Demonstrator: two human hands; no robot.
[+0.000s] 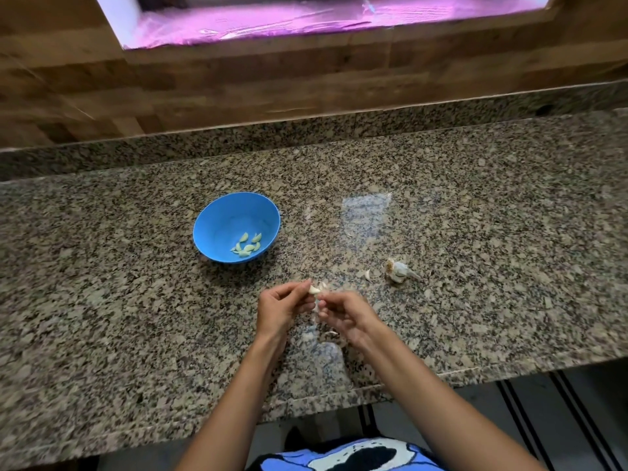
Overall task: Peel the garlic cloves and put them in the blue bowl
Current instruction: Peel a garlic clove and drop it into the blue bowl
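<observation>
Over the near middle of a speckled granite counter (475, 205), the left hand (282, 309) and right hand (343, 316) meet, fingers curled in. The left hand pinches a pale garlic clove (314, 289) at its fingertips; the right hand's fingertips pinch at a bit of papery skin (316, 305) just under it. The blue bowl (217, 229) stands to the far left of the hands, with several peeled cloves (247, 246) lying at its bottom. To the right sit the rest of the garlic bulb (399, 270) and, just beside it, one loose clove (367, 275). Scraps of skin (331, 333) lie between the wrists.
</observation>
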